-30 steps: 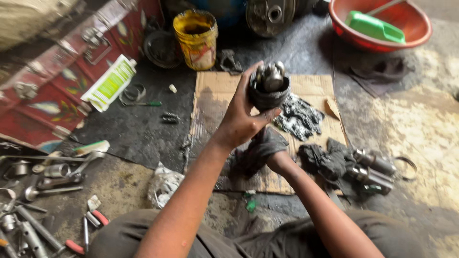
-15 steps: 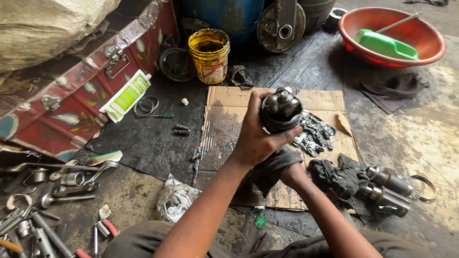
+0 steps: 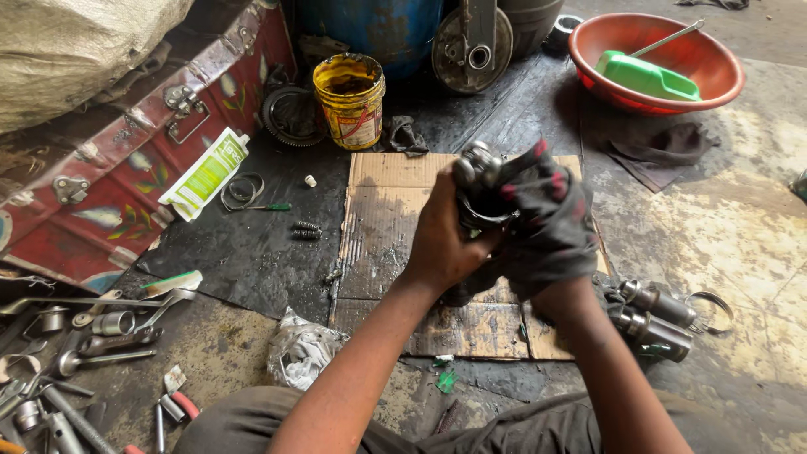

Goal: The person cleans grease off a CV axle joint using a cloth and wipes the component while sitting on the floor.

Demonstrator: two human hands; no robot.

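While the left hand point(image 3: 441, 244) wraps its fingers tightly around a greasy metal joint point(image 3: 477, 189) held above the cardboard sheet point(image 3: 382, 227), the right hand point(image 3: 551, 252) presses a dark rag point(image 3: 546, 210) against it, fingers hidden under cloth, apparently wiping.

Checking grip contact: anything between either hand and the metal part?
Yes, on the right. The left hand grips the greasy metal part bare. The right hand is covered by a dark rag with red trim, which lies between it and the part. Nothing else visible intervenes.
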